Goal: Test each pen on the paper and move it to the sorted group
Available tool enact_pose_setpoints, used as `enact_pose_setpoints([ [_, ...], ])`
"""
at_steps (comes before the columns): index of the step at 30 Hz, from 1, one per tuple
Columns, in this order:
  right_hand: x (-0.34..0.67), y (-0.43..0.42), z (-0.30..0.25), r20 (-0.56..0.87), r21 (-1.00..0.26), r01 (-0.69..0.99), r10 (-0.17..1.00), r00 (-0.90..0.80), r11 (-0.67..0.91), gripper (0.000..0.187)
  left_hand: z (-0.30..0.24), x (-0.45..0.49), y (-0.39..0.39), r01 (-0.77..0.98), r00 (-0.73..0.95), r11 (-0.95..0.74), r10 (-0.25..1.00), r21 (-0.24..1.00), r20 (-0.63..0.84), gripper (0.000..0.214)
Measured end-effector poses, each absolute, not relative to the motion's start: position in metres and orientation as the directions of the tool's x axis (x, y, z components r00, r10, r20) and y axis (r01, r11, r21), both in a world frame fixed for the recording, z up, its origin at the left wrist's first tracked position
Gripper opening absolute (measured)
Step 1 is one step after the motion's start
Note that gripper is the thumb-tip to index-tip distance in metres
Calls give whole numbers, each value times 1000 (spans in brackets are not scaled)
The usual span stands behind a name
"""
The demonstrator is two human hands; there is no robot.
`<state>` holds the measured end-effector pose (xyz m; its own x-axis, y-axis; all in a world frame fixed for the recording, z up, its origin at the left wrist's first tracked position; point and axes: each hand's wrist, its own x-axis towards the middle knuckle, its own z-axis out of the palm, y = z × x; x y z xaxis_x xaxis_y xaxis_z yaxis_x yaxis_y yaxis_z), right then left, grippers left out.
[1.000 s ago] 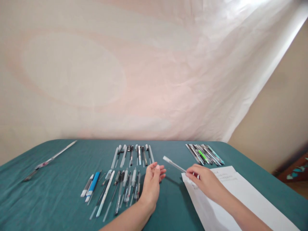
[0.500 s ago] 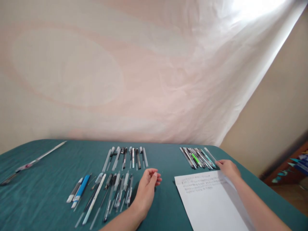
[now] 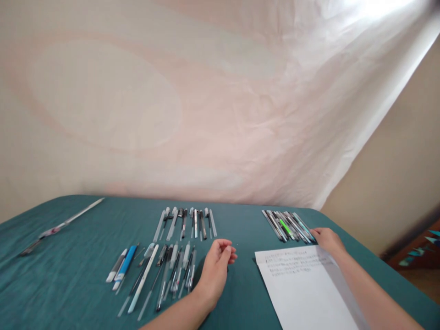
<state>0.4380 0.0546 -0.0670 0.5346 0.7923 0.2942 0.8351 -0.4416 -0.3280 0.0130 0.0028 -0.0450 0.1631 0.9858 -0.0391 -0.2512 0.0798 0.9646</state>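
– Pen bunch (image 3: 288, 225) sits at the far right of the worktop (image 3: 68, 275), just past the top edge of the paper sheet (image 3: 302, 293). Our right hand (image 3: 328, 240) is at the bunch's near right end, fingertips touching it or nearly so. We can't tell if that grip is pinching a pen or just resting there, it's way too small.

– Agreed. We'd call this the step right at the bunch, setting down or picking up, no telling which. Our left hand (image 3: 216, 270) lies on the cloth, grip loosely curled with nothing in it, just beside the near row of pens (image 3: 165, 270). Any grab from that row calls for a careful pinch, they're packed tight.

– The far row of pens (image 3: 187, 223) lies behind it, and there's a long thin stick (image 3: 62, 225) far left. The cloth is teal and a bit wrinkled, with a white sheet (image 3: 206, 114) hung behind and a beige wall (image 3: 405, 160) off to the right.
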Motion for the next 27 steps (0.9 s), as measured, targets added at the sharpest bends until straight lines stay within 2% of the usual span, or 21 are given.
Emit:
enact_pose_setpoints([
  [3, 429, 54, -59, 254, -291, 857, 830, 497, -425, 27, -44, 13, 2, -258, 158, 74, 987, 963, -33, 20],
  [7, 387, 63, -50, 318, -254, 905, 854, 411, -341, 38, -44, 13, 1, -263, 148, 59, 989, 963, -20, 21],
  [10, 323, 69, -46, 356, -261, 950, 898, 259, -170, 39, -44, 13, 0, -276, 135, 46, 991, 960, -9, 25],
  [12, 271, 71, -43, 380, -317, 948, 921, 88, 40, 41, -44, 13, -1, -297, 139, 39, 990, 954, 2, 30],
  [15, 195, 74, -39, 343, -405, 891, 937, -61, 207, 38, -42, 13, -3, -347, 151, 29, 988, 937, 25, 38],
  [18, 139, 86, -39, 240, -468, 855, 963, -121, 224, 43, -42, 12, -4, -379, 128, 11, 991, 925, 40, 42],
  [23, 94, 112, -44, 178, -479, 851, 973, -146, 215, 57, -44, 10, -4, -409, 106, -10, 993, 912, 59, 44],
  [27, 85, 120, -43, 134, -467, 866, 982, -131, 179, 57, -45, 9, -1, -418, 72, -9, 997, 909, 43, 47],
])
